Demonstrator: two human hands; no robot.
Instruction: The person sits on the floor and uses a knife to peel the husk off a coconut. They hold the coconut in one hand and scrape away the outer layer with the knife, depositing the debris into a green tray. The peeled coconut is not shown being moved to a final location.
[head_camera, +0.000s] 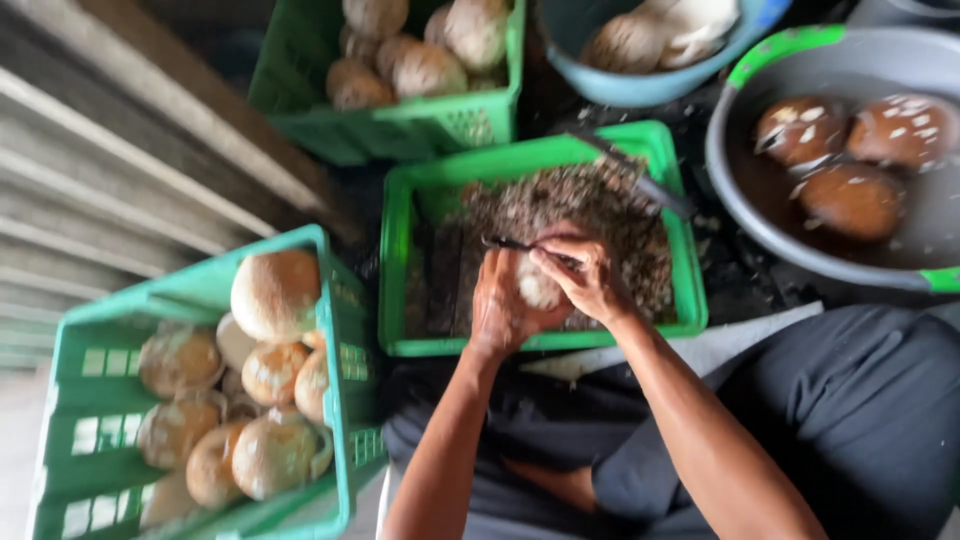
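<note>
At the centre of the frame, the left hand (503, 305) wraps its fingers around a pale peeled coconut (538, 285), cupping it from the left. The right hand (590, 275) presses on it from the right, fingers closed on a thin dark blade (520, 245) that runs left to right across the top, above the green crate of shavings (690, 290)
</note>
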